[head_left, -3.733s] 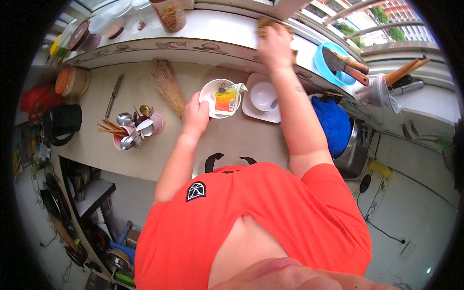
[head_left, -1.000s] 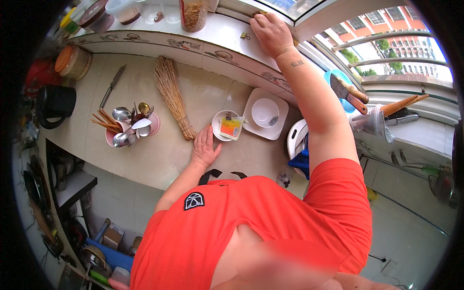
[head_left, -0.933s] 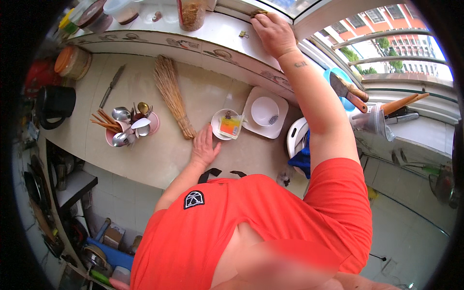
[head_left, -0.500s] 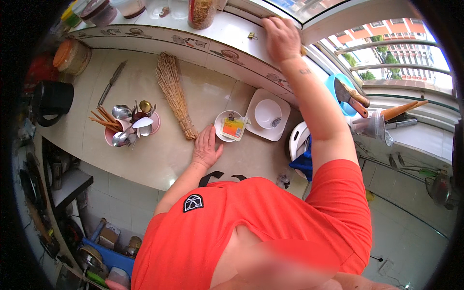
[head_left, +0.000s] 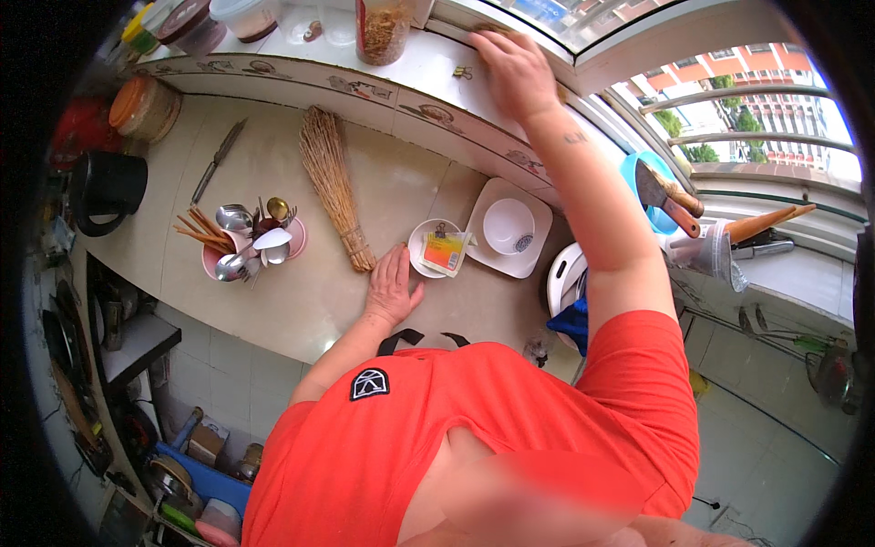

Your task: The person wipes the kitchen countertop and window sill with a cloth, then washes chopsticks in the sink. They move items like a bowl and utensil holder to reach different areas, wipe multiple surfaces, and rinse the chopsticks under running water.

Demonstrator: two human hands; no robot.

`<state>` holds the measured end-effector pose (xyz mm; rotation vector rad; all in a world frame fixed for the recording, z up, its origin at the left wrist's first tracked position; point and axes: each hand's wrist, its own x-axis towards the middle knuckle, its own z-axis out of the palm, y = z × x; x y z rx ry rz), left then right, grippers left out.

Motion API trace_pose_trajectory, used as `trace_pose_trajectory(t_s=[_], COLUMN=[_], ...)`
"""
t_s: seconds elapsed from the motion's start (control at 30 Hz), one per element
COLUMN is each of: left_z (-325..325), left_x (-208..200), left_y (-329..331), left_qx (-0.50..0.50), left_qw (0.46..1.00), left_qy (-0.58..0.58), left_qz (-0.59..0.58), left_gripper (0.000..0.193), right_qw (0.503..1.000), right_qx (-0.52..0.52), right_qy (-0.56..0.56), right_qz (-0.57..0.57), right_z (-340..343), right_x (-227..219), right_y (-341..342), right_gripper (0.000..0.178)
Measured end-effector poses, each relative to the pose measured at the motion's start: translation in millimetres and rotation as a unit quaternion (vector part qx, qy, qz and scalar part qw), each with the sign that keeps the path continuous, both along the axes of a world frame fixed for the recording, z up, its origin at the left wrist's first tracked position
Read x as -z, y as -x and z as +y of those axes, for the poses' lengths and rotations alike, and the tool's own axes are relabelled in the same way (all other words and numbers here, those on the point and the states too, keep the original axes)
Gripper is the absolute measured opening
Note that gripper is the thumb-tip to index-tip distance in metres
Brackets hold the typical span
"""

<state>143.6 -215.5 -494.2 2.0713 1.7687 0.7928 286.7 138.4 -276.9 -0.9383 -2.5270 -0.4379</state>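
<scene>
My right hand (head_left: pixel 518 75) is stretched up to the white windowsill (head_left: pixel 436 75), beside the lower window frame. Its fingers bend over a brown thing that shows only at the fingertips and near the wrist; the kind is hidden. A small binder clip (head_left: pixel 462 72) lies on the sill to the left of this hand. My left hand (head_left: pixel 394 287) rests flat on the countertop with fingers extended, holding nothing. Just right of its fingertips stands a white bowl (head_left: pixel 416 244) with a clipped yellow-orange packet (head_left: pixel 445 252) in it. A straw hand broom (head_left: pixel 336 187) lies with its bound end near those fingertips.
Pink cups (head_left: pixel 299 239) hold spoons, forks and chopsticks on the left counter, below a knife (head_left: pixel 219 162). A white bowl (head_left: pixel 508 226) sits on a square plate (head_left: pixel 483 258). Jars (head_left: pixel 381 35) line the sill. A blue container (head_left: pixel 658 219) and scraper (head_left: pixel 663 199) are by my right arm.
My right hand has slid a little to the left along the sill, closer to the binder clip. My left hand stays in place on the counter. The whole view has shifted slightly.
</scene>
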Motion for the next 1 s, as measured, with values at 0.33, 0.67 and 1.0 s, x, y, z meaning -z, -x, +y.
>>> trace_pose_trajectory(t_s=[0.33,0.67,1.0], left_z=[0,0,0], left_x=[1,-1,-6], left_y=[4,2,0], left_qx=[0.004,0.011,0.012], left_qw=[1.0,0.999,1.0], left_qy=[0.021,0.006,-0.001], left_qz=[-0.002,-0.044,-0.006], left_gripper=[0.085,0.084,0.087], right_qw=[0.994,0.976,0.969], right_qx=[0.091,0.182,0.112], right_qy=[0.052,0.019,0.002], right_qz=[-0.016,0.118,0.219], right_z=[-5,-40,-40], right_x=[-13,5,-1], right_y=[11,-78,-61], right_gripper=[0.04,0.037,0.033])
